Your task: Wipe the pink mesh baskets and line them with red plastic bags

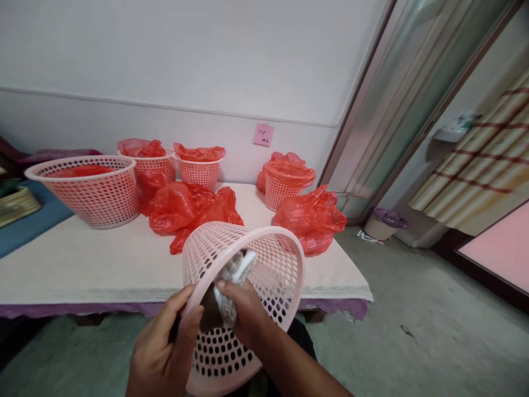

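Observation:
A pink perforated plastic basket (215, 253) is tilted on its side in front of me, its mouth facing toward me and to the right. My left hand (161, 342) grips its rim at the left, thumb on the inside and fingers on the outer wall. Reaching into the mouth, my right hand (248, 314) is closed on a crumpled grey and white cloth (235, 275), pressed near the inner left wall. Part of the cloth is hidden by my fingers, and the basket's bottom is only partly visible.
On the white-covered table (103, 264) stand a large pink basket (99, 198) and smaller baskets (202, 172) (279, 190) lined with red bags. Loose red plastic bags (177, 207) (309, 220) lie between them. A pink note (263, 134) is on the wall. A bin (382, 225) stands on the floor.

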